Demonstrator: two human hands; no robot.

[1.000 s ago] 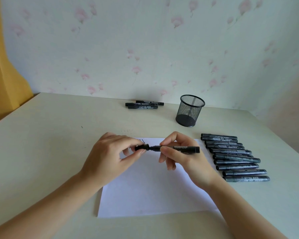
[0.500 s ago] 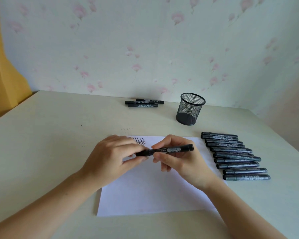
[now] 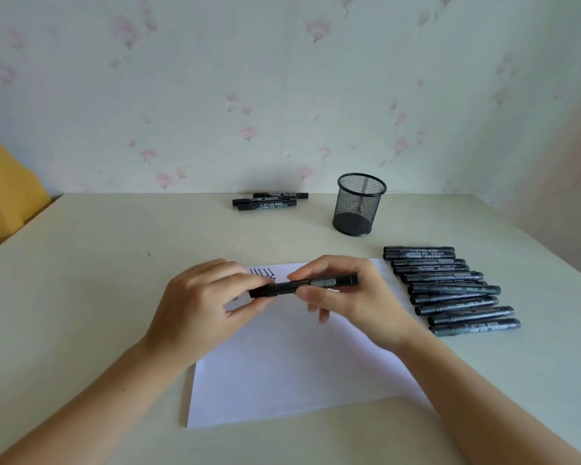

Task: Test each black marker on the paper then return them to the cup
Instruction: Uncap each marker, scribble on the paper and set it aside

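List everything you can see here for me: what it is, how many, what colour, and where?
Table: one, cream, under everything.
Paper: one white sheet, table centre, black test marks at its far edge.
Held marker: one, black, above the paper, between both hands.
Marker row: about ten, black, right of the paper.
Far markers: three, black, by the wall.
Cup: one, black mesh, upright, holding nothing.
Wall: pale, pink flowers.
Left hand: grips the marker's cap end.
Right hand: grips its barrel.

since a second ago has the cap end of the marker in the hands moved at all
Yes. The cap has closed onto the marker; the gap showing the tip is gone. The row of markers beside the paper stayed put.
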